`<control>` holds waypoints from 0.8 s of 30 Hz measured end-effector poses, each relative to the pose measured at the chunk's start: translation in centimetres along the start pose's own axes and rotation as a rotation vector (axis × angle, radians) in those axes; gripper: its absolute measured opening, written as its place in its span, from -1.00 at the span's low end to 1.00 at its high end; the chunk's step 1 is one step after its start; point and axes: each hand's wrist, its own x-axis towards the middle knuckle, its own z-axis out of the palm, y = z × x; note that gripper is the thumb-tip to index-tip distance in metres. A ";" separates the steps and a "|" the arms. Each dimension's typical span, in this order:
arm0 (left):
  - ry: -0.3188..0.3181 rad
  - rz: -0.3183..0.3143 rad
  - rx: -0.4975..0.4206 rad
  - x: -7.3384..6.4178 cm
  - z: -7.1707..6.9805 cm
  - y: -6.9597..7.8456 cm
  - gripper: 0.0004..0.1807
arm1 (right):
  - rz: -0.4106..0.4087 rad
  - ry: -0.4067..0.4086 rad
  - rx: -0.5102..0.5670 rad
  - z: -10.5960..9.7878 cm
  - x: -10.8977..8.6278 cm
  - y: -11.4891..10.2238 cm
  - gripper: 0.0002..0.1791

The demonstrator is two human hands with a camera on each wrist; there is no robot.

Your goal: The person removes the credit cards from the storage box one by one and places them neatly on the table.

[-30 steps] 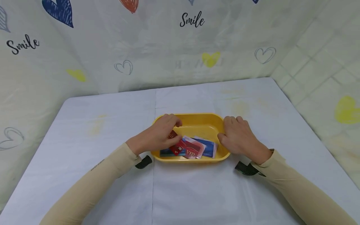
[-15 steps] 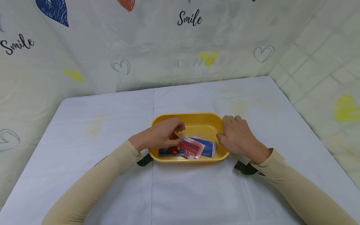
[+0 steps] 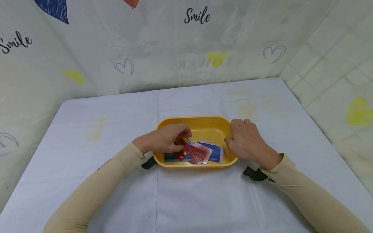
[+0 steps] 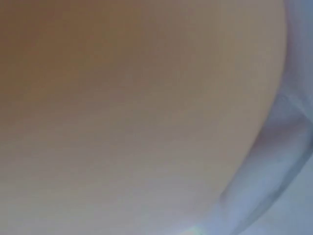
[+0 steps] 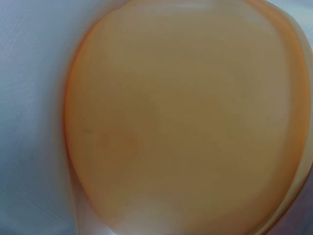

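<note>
In the head view a yellow tray (image 3: 209, 120) with rounded ends stands on the white-covered table. My left hand (image 3: 166, 137) reaches over its left end, thumb and curled fingers pinching a red card (image 3: 185, 152) that has a chip on it. Beside that card lie a pink and white card marked VIP (image 3: 199, 155) and a blue card (image 3: 216, 153). Another dark blue card (image 3: 170, 157) lies partly under the red one. My right hand (image 3: 246, 139) grips the tray's right rim, fingers over the far side and thumb inside. The tray's yellow wall (image 5: 181, 107), blurred, fills much of the right wrist view.
The table's white cover (image 3: 186, 197) spreads around the tray. Behind it hangs a pale backdrop (image 3: 163, 42) printed with hearts and "Smile". Dark wrist straps (image 3: 254, 174) sit at both sleeve cuffs, close to the tray's near corners.
My left fingers have lowered and drawn together on the red card. The tray's left end has shifted slightly left. My right hand stays on the rim; the head view has moved a little.
</note>
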 end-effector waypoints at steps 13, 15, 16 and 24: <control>-0.174 -0.019 -0.002 0.5 -0.4 -0.3 -0.43 | 0.008 -0.021 0.013 0.0 0.0 0.1 -0.75; -0.195 -0.037 0.007 0.6 -0.4 -0.2 -0.40 | 0.006 -0.020 0.011 0.0 0.0 0.0 -0.75; -0.202 -0.043 0.010 0.6 -0.4 -0.2 -0.39 | 0.005 -0.019 0.011 0.0 0.0 0.0 -0.75; -0.212 -0.052 0.043 0.8 -0.3 -0.2 -0.39 | -0.003 -0.003 0.010 0.0 0.0 0.1 -0.76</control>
